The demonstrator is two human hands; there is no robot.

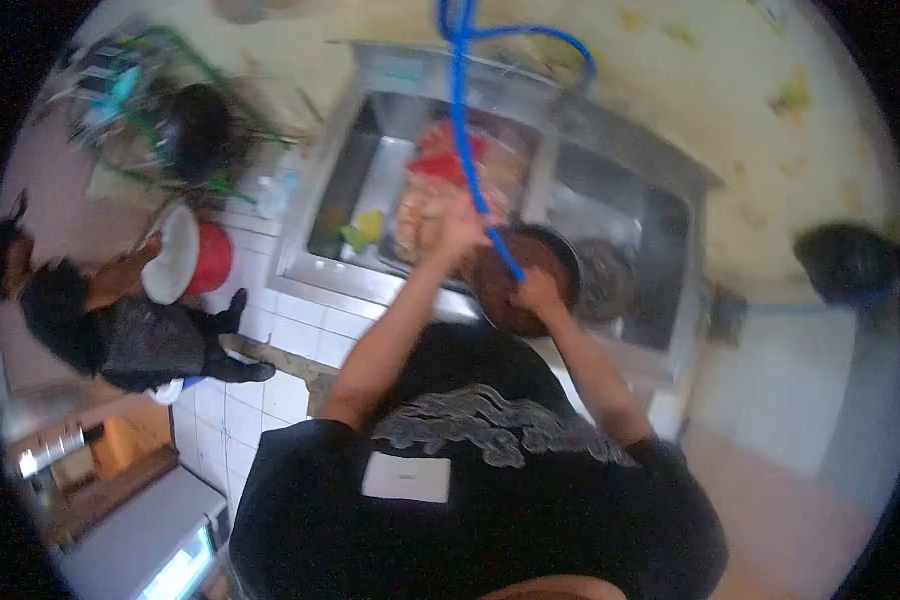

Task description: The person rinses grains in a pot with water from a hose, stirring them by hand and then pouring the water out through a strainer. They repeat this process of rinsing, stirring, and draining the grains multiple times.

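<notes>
A dark round pot (560, 258) is over the middle front of the steel sink, its inside facing up toward me. At its left rim is my left hand (462, 236), closed on the edge; motion blur hides the separate fingers. My right hand (538, 290) is over the pot's opening, its fingers closed around the lower end of a blue hose (460, 110). The hose hangs down from above and passes close by my left hand. Pale meat-like pieces (420, 205) and a red plastic bag (450, 160) fill much of the left basin.
A yellow-green item (365, 230) lies in the left basin. The right basin holds a round metal vessel (605, 275). On the left, a person (120, 310) holds a white basin (173, 255) beside a red bucket (213, 258). A dark wok-like object (845, 262) is at the right.
</notes>
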